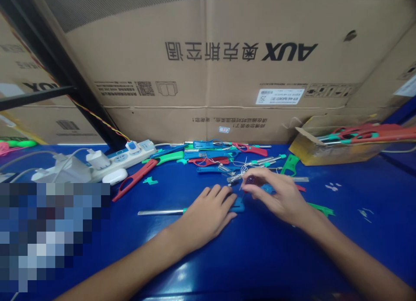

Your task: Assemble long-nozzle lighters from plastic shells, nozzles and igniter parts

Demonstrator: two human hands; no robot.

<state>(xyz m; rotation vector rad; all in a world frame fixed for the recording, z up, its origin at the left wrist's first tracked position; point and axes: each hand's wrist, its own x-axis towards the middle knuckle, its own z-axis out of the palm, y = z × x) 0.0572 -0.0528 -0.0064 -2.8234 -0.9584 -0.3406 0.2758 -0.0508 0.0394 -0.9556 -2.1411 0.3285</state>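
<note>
Under my left hand (209, 214) lies a blue long-necked lighter (239, 204), flat on the table, its metal tube pointing left. The palm and fingers press over its middle, closed around it. In my right hand (282, 192), thumb and fingers pinch the dark red handle of a small screwdriver (250, 180). Its thin shaft points down at the blue lighter's right end; whether the tip touches is too small to tell. A bit of blue plastic (268, 188) shows beside the right fingers. Just behind the hands lie white wires (239, 174) and several metal tubes (264, 161).
Several lighter shells, including a red one (134, 179) and a green one (169, 158), lie along the back. A power strip (139, 150) with plugs stands back left. An open carton (338, 155) with red lighters sits back right. Green scraps (321, 209) lie right, and a cardboard wall (208, 75) rises behind.
</note>
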